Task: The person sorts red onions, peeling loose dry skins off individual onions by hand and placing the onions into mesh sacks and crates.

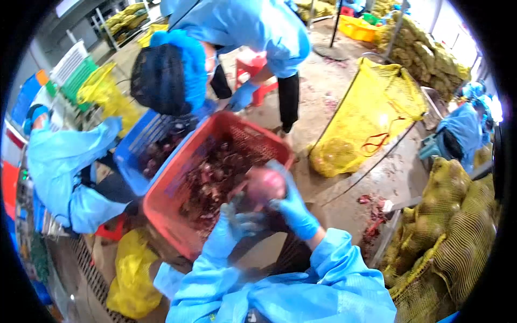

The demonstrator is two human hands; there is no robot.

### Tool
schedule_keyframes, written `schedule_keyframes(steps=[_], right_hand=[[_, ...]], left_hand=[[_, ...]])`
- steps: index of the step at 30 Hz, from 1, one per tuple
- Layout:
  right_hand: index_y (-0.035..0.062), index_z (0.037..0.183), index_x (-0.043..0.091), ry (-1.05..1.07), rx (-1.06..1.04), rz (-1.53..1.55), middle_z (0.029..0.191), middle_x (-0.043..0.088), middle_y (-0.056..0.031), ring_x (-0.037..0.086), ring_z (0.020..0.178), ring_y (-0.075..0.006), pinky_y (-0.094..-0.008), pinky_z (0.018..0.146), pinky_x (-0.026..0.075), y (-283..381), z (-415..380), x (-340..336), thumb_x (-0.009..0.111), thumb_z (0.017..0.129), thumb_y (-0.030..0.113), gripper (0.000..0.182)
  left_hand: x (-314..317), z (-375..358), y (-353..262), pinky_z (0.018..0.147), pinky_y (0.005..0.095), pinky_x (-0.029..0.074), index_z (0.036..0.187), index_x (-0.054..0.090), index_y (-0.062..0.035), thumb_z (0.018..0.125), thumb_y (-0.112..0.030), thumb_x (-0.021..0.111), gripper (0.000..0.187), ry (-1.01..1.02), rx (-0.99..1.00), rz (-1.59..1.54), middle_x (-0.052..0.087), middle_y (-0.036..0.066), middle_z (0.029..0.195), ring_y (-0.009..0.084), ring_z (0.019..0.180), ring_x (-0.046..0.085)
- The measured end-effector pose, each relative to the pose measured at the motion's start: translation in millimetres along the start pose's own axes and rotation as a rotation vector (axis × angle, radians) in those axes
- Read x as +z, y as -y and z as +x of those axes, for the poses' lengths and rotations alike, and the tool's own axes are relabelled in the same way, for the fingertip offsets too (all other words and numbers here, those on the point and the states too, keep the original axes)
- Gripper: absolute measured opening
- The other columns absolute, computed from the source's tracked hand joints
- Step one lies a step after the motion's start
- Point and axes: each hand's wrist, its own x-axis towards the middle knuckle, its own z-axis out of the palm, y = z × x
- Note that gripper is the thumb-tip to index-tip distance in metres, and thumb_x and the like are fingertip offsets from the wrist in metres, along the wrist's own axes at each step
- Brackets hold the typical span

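My right hand (295, 202), in a blue glove, is wrapped around a round purple-red vegetable (267, 185) that looks like a large red onion. It is held above the near right side of a red plastic crate (161, 194). My left hand (237, 223), also gloved, is just below and left of the vegetable, its fingers smeared by motion. Whether it grips anything does not show. Dark purple peels and scraps (210, 172) fill much of the crate.
Beyond the crate a person (242, 32) bends over, one gloved hand near its rim. A blue crate (142, 140) adjoins on the left, with another person (70, 167) beside it. Yellow net bags (371, 118) and full mesh sacks (441, 226) stand to the right.
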Motion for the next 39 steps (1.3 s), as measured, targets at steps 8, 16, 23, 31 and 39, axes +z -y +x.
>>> schedule_keyframes(steps=[8, 16, 23, 31, 39], right_hand=[[0.0068, 0.133, 0.037, -0.586, -0.820, -1.022, 0.118, 0.052, -0.0099, 0.050, 0.107, -0.0198, -0.0337, 0.094, 0.039, 200, 95, -252, 0.066, 0.076, 0.006, 0.064], [-0.0008, 0.127, 0.044, -0.446, -0.308, -0.809, 0.132, 0.045, -0.0117, 0.044, 0.118, -0.0200, -0.0330, 0.101, 0.033, 76, 62, -181, 0.053, 0.084, 0.000, 0.044], [0.0059, 0.109, 0.060, 0.176, 0.008, -0.845, 0.112, 0.058, -0.0103, 0.052, 0.109, -0.0240, -0.0333, 0.096, 0.038, -50, 47, -4, 0.054, 0.078, -0.004, 0.033], [0.0048, 0.109, 0.060, 0.138, 0.409, -0.812, 0.108, 0.062, -0.0091, 0.057, 0.102, -0.0221, -0.0320, 0.092, 0.041, -65, 75, 30, 0.053, 0.077, -0.004, 0.034], [0.0034, 0.109, 0.059, 0.244, 0.423, -0.843, 0.110, 0.061, -0.0113, 0.057, 0.103, -0.0250, -0.0329, 0.090, 0.042, -68, 84, 32, 0.055, 0.072, -0.005, 0.037]], left_hand=[[-106, -21, 9, 0.074, 0.0356, 0.048, 0.126, 0.042, -0.0081, 0.092, -0.034, 0.046, 0.043, -0.612, 0.096, -0.109, 0.060, 0.012, 0.105, 0.0216, 0.092, 0.059], [-230, -45, 53, 0.071, 0.0296, 0.045, 0.117, 0.049, -0.0080, 0.090, -0.027, 0.050, 0.033, -0.986, 0.064, -0.129, 0.061, 0.009, 0.101, 0.0199, 0.088, 0.059], [-273, 12, 127, 0.080, 0.0330, 0.046, 0.100, 0.063, -0.0103, 0.082, -0.020, 0.052, 0.024, -0.868, -0.354, 1.032, 0.064, 0.012, 0.090, 0.0214, 0.086, 0.060], [-269, 103, 220, 0.078, 0.0353, 0.047, 0.111, 0.056, -0.0051, 0.081, -0.026, 0.057, 0.037, -0.845, -0.251, 0.504, 0.062, 0.011, 0.095, 0.0225, 0.088, 0.058], [-281, 127, 223, 0.091, 0.0422, 0.043, 0.120, 0.040, -0.0040, 0.064, -0.027, 0.074, 0.069, -0.950, -0.371, 0.696, 0.051, 0.023, 0.113, 0.0368, 0.102, 0.054]])
